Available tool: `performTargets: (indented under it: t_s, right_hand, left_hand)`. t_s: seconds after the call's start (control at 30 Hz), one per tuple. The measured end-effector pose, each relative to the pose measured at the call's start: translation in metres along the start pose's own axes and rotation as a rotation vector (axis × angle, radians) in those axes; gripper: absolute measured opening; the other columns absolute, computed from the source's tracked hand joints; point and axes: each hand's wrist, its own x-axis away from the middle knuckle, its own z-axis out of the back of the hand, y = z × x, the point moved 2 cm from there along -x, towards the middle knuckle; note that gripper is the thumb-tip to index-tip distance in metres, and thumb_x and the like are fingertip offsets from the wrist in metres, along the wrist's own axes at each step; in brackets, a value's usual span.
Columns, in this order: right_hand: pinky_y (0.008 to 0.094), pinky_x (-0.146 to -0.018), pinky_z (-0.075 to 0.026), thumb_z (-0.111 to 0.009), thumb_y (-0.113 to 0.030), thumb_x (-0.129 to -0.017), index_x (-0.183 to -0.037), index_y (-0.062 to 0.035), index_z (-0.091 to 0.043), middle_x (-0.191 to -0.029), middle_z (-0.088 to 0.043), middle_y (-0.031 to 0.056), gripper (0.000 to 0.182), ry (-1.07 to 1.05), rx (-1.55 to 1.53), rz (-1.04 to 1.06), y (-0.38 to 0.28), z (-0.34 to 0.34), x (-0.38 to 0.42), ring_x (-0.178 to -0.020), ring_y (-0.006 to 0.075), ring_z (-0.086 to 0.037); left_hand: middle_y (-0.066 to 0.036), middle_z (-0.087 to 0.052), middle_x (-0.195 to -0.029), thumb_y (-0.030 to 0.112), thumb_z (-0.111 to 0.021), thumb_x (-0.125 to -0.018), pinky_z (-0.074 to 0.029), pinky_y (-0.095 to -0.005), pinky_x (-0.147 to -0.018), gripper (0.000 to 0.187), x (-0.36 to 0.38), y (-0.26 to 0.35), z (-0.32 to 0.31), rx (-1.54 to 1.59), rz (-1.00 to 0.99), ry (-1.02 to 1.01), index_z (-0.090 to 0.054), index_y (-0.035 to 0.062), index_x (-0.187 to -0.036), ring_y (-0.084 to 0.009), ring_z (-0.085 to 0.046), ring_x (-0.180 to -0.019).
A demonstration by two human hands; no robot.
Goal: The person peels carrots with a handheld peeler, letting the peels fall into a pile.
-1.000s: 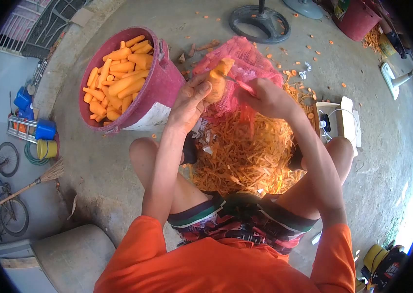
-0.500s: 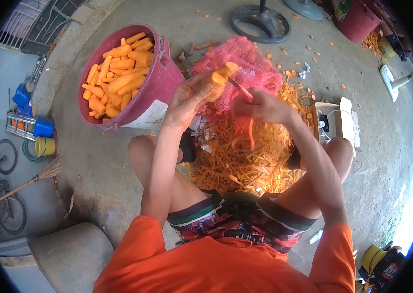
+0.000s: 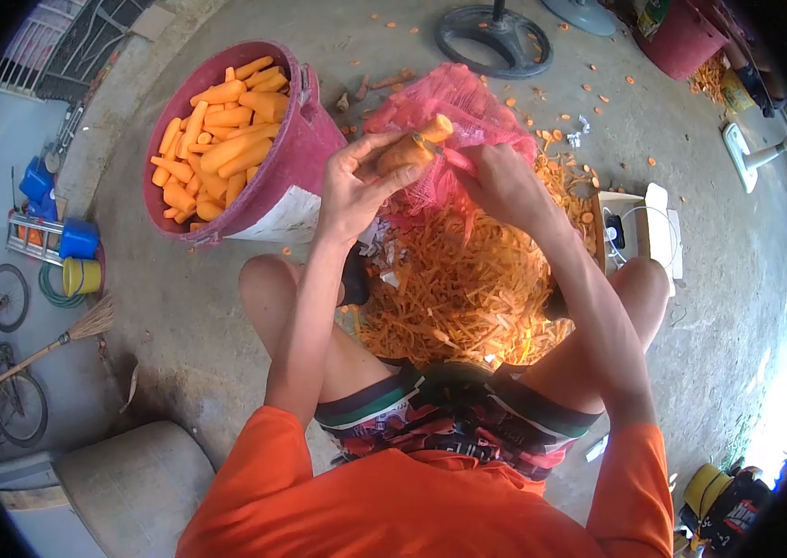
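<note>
My left hand (image 3: 361, 181) is wrapped round a thick carrot (image 3: 409, 153), whose bright orange end points up and to the right. Close on its right, my right hand (image 3: 505, 186) is closed round the pink-red handle of a tool (image 3: 458, 162); the tool's working end is at the carrot and hard to make out. Behind both hands lies a pink mesh bag (image 3: 454, 98). Below them a large heap of orange peelings (image 3: 468, 288) spreads between my legs. A tilted maroon tub (image 3: 305, 172) full of peeled carrots (image 3: 235, 139) stands to the left.
At the right sits an open carton (image 3: 658, 232) with a white cable. A black round stand base (image 3: 494, 42) is at the top, with carrot slices scattered on the floor. Another maroon tub (image 3: 681, 42) stands top right, beside part of a person. A broom (image 3: 59, 339) and bicycle are left.
My right hand has come up and closer to the carrot with the tool. The carrot in my left hand is tilted more to the side. The view has shifted slightly.
</note>
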Motion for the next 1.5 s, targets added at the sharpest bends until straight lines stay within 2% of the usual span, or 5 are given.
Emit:
performTargets:
  t_s: [0.43, 0.5, 0.6, 0.7, 1.5]
  right_hand:
    - [0.0348, -0.066, -0.053, -0.065, -0.032, -0.101, -0.101, -0.0057, -0.071, -0.093, -0.071, -0.0028, 0.027, -0.747, -0.815, -0.434, -0.012, -0.006, 0.008, -0.071, 0.0104, -0.062]
    - [0.0413, -0.06, -0.052, -0.065, -0.028, -0.1, -0.099, -0.0046, -0.07, -0.088, -0.074, 0.0056, 0.024, -0.395, -0.849, 0.031, 0.009, -0.038, 0.003, -0.063, 0.0214, -0.065]
    - [0.0495, -0.065, -0.053, -0.066, -0.028, -0.097, -0.094, 0.0002, -0.069, -0.077, -0.071, 0.0193, 0.028, 0.041, 0.088, 0.013, 0.004, -0.017, 0.003, -0.074, 0.0383, -0.07]
    - [0.0525, -0.069, -0.051, -0.065, -0.021, -0.094, -0.093, 0.0026, -0.067, -0.081, -0.065, 0.0278, 0.023, 0.002, -0.112, 0.004, 0.001, 0.001, 0.002, -0.082, 0.0467, -0.064]
    - [0.0475, -0.068, -0.054, -0.069, -0.03, -0.094, -0.092, -0.0002, -0.068, -0.08, -0.068, 0.0239, 0.03, 0.107, 0.126, -0.05, 0.073, 0.009, -0.022, -0.075, 0.0418, -0.068]
  left_hand:
    - [-0.009, -0.069, -0.121, 0.002, -0.084, -0.081, -0.053, -0.0295, -0.098, 0.052, 0.003, 0.006, 0.004, 0.039, -0.043, -0.077, -0.063, -0.0034, -0.128, -0.0147, -0.065, -0.111]
    - [-0.008, -0.069, -0.119, -0.001, -0.084, -0.081, -0.054, -0.0294, -0.096, 0.05, 0.003, 0.002, 0.006, 0.0, 0.013, -0.017, -0.063, -0.0038, -0.126, -0.0139, -0.066, -0.108]
    - [-0.009, -0.067, -0.122, 0.003, -0.08, -0.086, -0.054, -0.0298, -0.095, 0.051, -0.002, -0.013, 0.013, -0.036, 0.1, 0.103, -0.06, -0.0019, -0.132, -0.0142, -0.065, -0.109]
    - [-0.007, -0.065, -0.122, 0.013, -0.074, -0.093, -0.053, -0.0286, -0.094, 0.05, -0.002, -0.019, 0.016, 0.068, 0.179, 0.071, -0.054, 0.0015, -0.138, -0.0137, -0.064, -0.109]
    - [-0.004, -0.061, -0.096, 0.033, -0.067, -0.1, -0.048, -0.0249, -0.075, 0.029, 0.01, 0.003, -0.012, 0.062, 0.043, -0.189, -0.056, 0.0076, -0.11, -0.0113, -0.059, -0.087]
